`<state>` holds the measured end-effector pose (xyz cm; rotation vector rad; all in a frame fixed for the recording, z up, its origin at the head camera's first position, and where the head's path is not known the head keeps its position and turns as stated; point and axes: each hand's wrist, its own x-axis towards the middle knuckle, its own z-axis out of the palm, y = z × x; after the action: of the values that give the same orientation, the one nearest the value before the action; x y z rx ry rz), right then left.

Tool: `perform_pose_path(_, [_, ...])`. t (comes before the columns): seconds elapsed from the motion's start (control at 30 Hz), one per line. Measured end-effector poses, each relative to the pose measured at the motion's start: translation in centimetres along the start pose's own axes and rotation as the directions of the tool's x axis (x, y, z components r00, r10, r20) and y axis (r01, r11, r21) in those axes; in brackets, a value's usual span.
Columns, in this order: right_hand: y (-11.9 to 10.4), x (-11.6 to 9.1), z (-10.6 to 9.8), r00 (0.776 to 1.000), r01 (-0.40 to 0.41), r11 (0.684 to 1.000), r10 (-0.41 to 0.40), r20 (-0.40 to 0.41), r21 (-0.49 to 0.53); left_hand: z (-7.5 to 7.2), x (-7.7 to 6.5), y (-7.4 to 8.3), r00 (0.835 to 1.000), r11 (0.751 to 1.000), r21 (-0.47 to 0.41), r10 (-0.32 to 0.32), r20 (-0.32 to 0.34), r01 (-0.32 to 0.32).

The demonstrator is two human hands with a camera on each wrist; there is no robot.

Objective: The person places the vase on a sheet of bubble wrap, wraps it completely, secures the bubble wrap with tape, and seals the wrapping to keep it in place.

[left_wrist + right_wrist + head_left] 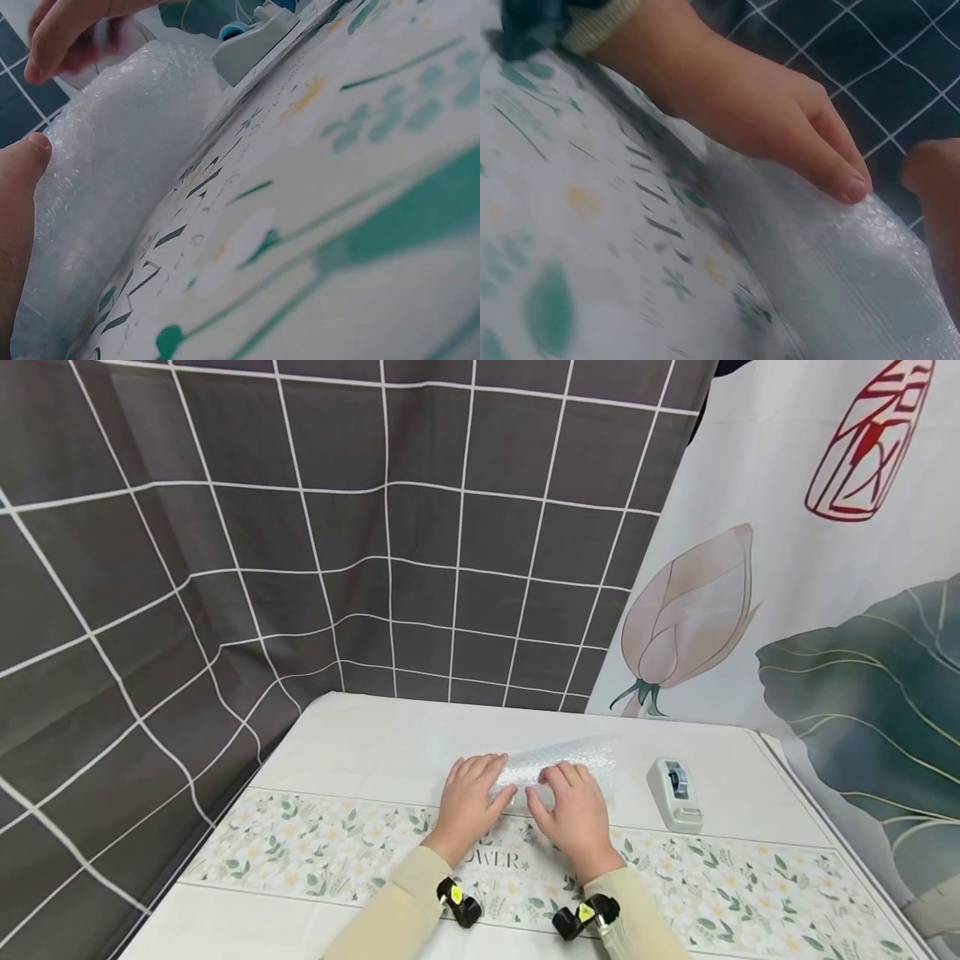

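A sheet of clear bubble wrap lies on the table, raised in a loose fold towards me. My left hand is at its left part. In the right wrist view the left thumb lies against the wrap's upper edge, with the fingers behind it. My right hand is over the wrap's right part, its fingers bent loosely. The left wrist view shows the right hand blurred, just above the bubble wrap, with nothing seen between its fingers. Whether anything lies inside the wrap I cannot tell.
A white tape dispenser stands to the right of my right hand. Under my wrists a flower-printed band runs across the white table. A dark grid curtain hangs behind, and a white lotus-print curtain at the right.
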<state>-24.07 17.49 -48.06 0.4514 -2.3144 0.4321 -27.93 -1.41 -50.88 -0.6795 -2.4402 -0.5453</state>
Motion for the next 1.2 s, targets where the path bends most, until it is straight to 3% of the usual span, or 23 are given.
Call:
perform_pose_path(0.07, [0.7,0.7,0.1,0.994,0.109,0.994,-0.109,0.013,-0.005,0.0,0.0,0.0,1.000,1.000,-0.001,0.007,-0.011,-0.007])
perform_pose_path(0.13, [1.3,1.2,0.4,0.985,0.155,0.988,-0.155,0.082,0.008,-0.1,0.0,0.0,1.000,1.000,0.002,0.016,-0.019,-0.016])
perform_pose_path(0.3, [2.3,1.2,1.0,0.970,0.115,0.993,-0.115,0.216,0.011,0.0,0.1,0.1,0.998,0.999,-0.003,0.039,-0.041,-0.039])
perform_pose_path(0.57, [2.8,0.9,2.0,0.977,0.120,0.993,-0.117,0.176,-0.009,0.1,0.1,0.2,0.997,0.999,-0.001,0.048,-0.054,-0.048])
perform_pose_path(0.83, [3.3,0.3,3.0,0.968,0.193,0.972,-0.165,0.190,-0.137,0.2,0.0,0.1,0.997,0.999,0.009,0.051,-0.059,-0.051])
perform_pose_path(1.2, [2.8,0.4,2.8,0.972,0.184,0.980,-0.170,0.163,-0.074,0.1,-0.1,-0.1,0.997,0.999,-0.031,0.043,-0.067,-0.045])
